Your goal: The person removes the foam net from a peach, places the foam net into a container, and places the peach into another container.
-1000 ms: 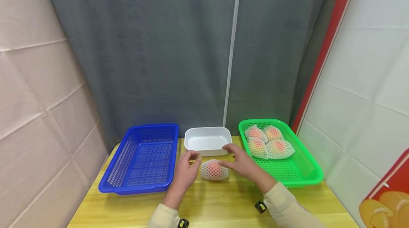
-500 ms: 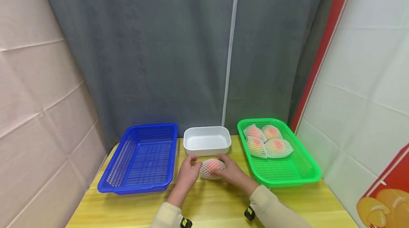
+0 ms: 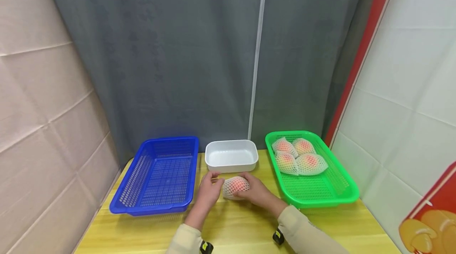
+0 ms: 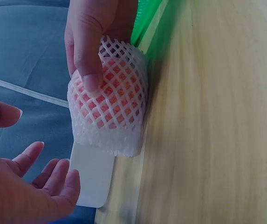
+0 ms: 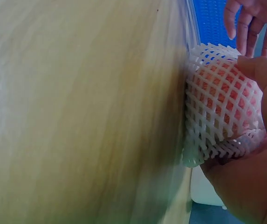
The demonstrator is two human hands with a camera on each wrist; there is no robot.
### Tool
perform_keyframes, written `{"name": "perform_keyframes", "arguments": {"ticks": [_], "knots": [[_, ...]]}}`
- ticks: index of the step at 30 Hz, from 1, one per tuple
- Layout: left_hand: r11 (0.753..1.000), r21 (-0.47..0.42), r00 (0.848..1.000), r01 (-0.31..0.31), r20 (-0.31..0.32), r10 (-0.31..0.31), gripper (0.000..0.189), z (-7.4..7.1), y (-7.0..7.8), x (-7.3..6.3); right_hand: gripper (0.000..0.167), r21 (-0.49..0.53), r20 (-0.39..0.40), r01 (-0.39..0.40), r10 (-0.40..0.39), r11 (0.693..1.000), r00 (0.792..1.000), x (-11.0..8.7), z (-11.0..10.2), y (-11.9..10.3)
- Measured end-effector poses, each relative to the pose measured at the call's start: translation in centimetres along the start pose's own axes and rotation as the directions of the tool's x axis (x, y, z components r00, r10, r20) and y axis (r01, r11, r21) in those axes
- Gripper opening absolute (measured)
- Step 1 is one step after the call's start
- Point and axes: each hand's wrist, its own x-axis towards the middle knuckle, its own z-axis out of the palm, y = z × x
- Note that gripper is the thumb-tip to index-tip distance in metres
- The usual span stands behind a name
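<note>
Right at the fingers, the netted fruit [image 3: 236, 186] is being gripped by the right hand [image 3: 258, 191], its thumb [image 4: 89, 67] being pressed against the net while the other fingertips are mostly being hidden behind. A second ago that hand was spread wide; now it is being wrapped around the fruit. Beside it, the left hand [image 3: 208, 192] is being held loosely, fingers parted and softly bent, nothing being gripped; whether the net is being brushed cannot be told. The fruit is being held low at the tabletop [image 3: 242, 226], its underside being obscured, just before the white tray [image 3: 231, 159], between the blue basket [image 3: 167, 181] and the green basket [image 3: 315, 190], where four more netted fruits [image 3: 310, 163] are being held. Both sleeves [image 3: 303, 224] are being cut off below.
</note>
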Motion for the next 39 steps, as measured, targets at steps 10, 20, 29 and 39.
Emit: {"name": "perform_keyframes", "arguments": {"ticks": [10,20,29,39], "knots": [[0.994,-0.09,0.998,-0.055,-0.011,0.054,0.024,-0.6,1.2,-0.1,0.061,0.0,-0.066,0.038,-0.038,0.999,0.997,-0.2,-0.4,-1.3],[0.988,-0.075,0.99,-0.135,-0.046,0.131,0.009,-2.9,2.9,0.0,0.063,-0.06,-0.05,0.186,-0.19,0.981,0.981,-1.2,-3.8,-7.3],[0.969,-0.154,0.98,-0.191,0.035,0.198,0.009,-4.2,3.4,-0.5,0.064,-0.105,-0.048,0.245,-0.251,0.964,0.967,-2.3,-6.2,-9.3],[0.871,-0.135,0.837,-0.472,0.241,0.491,0.033,-4.4,3.8,-0.9,0.061,-0.09,0.028,0.366,-0.365,0.926,0.931,-3.2,-6.9,-10.1]]}}
